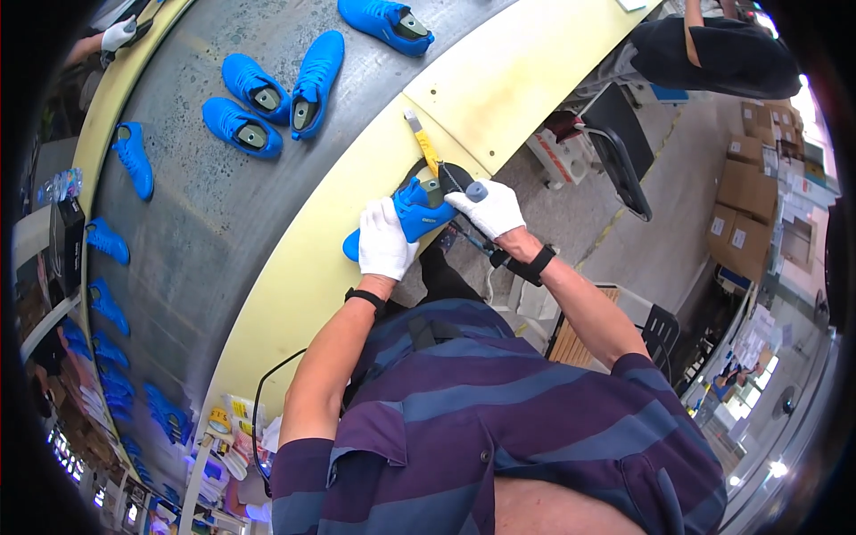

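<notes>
A blue lace-up shoe (422,212) with a grey-green last inside is held over the inner edge of the yellow bench. My left hand (384,241), in a white glove, is closed around its front part, and the blue toe sticks out past the fingers. At the heel end, my right hand (493,212), also gloved, is closed around a dark tool with a grey round end (477,191). The tool's working end is hard to make out. Just beyond the shoe lies a yellow-handled brush (423,143) with a pale tip, beside a dark rounded object (456,176).
Several blue shoes stand on the grey conveyor belt (205,205) beyond the yellow bench (294,259). A co-worker's gloved hand (119,36) is at the far left. To the right are a black chair (620,147), cardboard boxes (744,192) and another person (713,58).
</notes>
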Action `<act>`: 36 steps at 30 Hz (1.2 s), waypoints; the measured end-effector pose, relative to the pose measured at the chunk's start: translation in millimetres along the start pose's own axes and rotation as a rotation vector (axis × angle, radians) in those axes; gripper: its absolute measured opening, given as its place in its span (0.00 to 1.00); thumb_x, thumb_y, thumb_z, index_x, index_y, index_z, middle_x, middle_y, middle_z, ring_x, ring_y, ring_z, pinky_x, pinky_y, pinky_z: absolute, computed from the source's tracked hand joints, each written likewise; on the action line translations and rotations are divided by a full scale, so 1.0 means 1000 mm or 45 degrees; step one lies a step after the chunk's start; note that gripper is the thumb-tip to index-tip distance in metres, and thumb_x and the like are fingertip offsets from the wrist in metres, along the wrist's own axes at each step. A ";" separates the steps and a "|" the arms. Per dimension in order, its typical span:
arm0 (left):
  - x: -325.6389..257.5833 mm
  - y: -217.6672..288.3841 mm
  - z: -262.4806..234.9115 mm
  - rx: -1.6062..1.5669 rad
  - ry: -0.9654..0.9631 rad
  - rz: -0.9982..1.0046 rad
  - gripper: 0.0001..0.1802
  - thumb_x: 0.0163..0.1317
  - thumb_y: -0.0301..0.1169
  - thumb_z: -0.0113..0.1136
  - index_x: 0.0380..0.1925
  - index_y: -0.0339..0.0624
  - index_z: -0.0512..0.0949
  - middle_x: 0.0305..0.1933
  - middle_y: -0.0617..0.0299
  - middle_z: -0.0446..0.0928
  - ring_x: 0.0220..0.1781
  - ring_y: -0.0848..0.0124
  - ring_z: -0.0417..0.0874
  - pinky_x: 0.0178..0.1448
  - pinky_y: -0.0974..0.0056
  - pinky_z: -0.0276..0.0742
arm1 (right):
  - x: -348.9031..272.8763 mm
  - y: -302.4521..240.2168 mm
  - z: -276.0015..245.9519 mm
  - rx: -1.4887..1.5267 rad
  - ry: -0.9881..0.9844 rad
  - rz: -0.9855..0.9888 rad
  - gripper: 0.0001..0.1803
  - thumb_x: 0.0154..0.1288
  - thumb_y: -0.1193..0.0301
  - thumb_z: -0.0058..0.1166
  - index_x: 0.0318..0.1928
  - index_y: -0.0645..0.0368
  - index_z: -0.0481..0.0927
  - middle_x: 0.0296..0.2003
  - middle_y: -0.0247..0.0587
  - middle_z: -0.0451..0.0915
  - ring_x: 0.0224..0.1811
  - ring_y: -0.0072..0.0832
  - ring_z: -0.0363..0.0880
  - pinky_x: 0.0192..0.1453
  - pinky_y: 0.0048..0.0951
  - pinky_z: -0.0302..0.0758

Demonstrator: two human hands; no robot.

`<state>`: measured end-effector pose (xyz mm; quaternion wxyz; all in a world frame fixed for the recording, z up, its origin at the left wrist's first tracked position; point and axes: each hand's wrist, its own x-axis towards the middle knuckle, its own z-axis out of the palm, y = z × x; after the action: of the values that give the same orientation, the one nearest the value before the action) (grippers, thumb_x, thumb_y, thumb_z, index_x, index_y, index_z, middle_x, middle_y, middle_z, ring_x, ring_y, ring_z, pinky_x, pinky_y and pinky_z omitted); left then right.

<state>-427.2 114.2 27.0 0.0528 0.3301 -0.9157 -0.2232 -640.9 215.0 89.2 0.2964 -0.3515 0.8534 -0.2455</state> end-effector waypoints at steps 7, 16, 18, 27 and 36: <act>0.000 0.000 0.002 0.007 -0.021 -0.013 0.61 0.42 0.36 0.84 0.73 0.29 0.57 0.65 0.36 0.69 0.69 0.40 0.72 0.78 0.48 0.67 | 0.001 -0.002 -0.002 0.032 0.000 -0.024 0.27 0.65 0.45 0.70 0.31 0.59 0.86 0.27 0.49 0.85 0.31 0.46 0.86 0.37 0.42 0.80; -0.002 -0.001 0.005 0.000 0.032 -0.005 0.62 0.41 0.36 0.84 0.74 0.29 0.57 0.67 0.36 0.68 0.71 0.41 0.71 0.79 0.48 0.66 | 0.003 -0.003 -0.002 0.050 -0.016 -0.054 0.27 0.67 0.46 0.70 0.30 0.59 0.85 0.24 0.47 0.84 0.28 0.43 0.85 0.35 0.40 0.79; -0.001 0.000 0.004 -0.009 0.039 0.000 0.62 0.41 0.35 0.84 0.74 0.28 0.56 0.67 0.36 0.69 0.71 0.41 0.71 0.79 0.48 0.66 | 0.004 0.001 0.000 0.054 -0.002 -0.055 0.27 0.67 0.46 0.70 0.31 0.60 0.86 0.24 0.48 0.84 0.27 0.42 0.85 0.34 0.40 0.79; -0.002 -0.003 0.006 -0.014 0.057 0.010 0.65 0.41 0.35 0.84 0.76 0.27 0.54 0.67 0.35 0.69 0.72 0.41 0.71 0.80 0.47 0.65 | 0.005 -0.003 -0.001 0.040 -0.014 -0.052 0.27 0.66 0.46 0.71 0.31 0.60 0.86 0.25 0.48 0.85 0.28 0.44 0.85 0.36 0.39 0.79; -0.005 -0.006 0.012 0.008 0.053 0.008 0.67 0.41 0.37 0.85 0.77 0.27 0.53 0.68 0.36 0.69 0.74 0.42 0.70 0.81 0.47 0.64 | 0.004 -0.002 0.002 0.023 -0.018 -0.062 0.29 0.66 0.44 0.69 0.30 0.60 0.86 0.26 0.49 0.85 0.30 0.47 0.85 0.36 0.41 0.80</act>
<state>-422.8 118.0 13.9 0.0715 0.3320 -0.9160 -0.2134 -640.8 210.0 87.6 0.2995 -0.3713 0.8402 -0.2579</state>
